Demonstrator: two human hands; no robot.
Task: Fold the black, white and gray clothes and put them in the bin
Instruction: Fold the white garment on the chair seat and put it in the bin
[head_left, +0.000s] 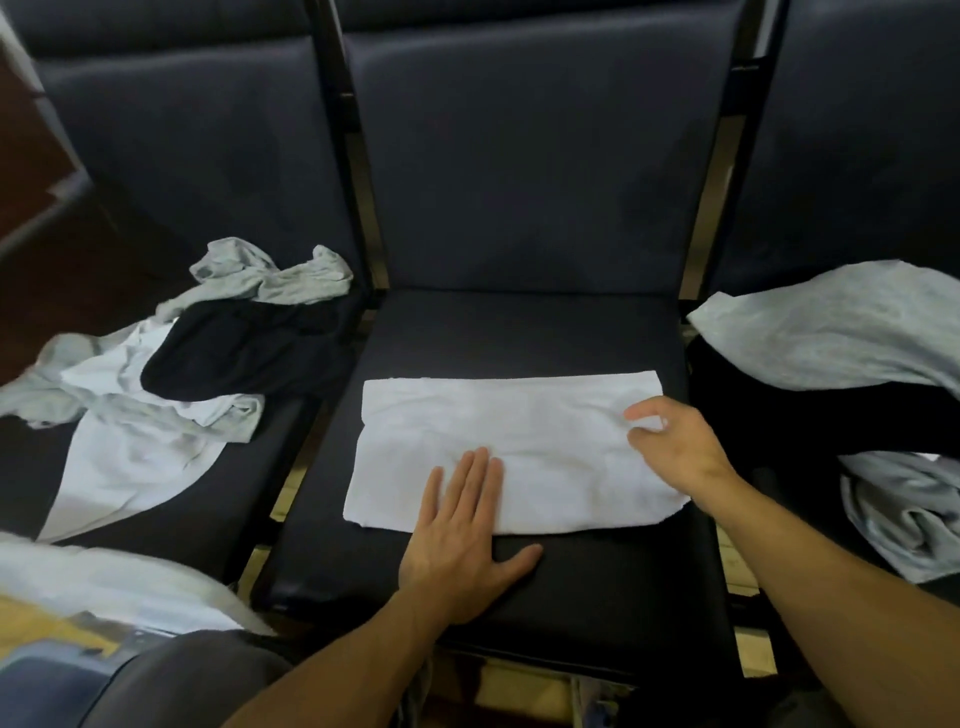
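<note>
Folding is lying partway done, with one white garment (511, 452) in hand and no bin in plain view

Nearest, the left hand (460, 535) is pressing flat, fingers straight, on the near edge of that garment, a creased white rectangle on the middle chair seat (519, 332); the right hand (670, 441) is pinching its right edge. Farther off, the unfolded pile (208, 353) of gray, black and white clothes is waiting on the left seat, and gray and black pieces (831, 332) are lying on the right one

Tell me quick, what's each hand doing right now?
Left hand: open, fingers flat, pressing on the white cloth.
Right hand: fingers pinching the right edge of the white cloth.
</note>
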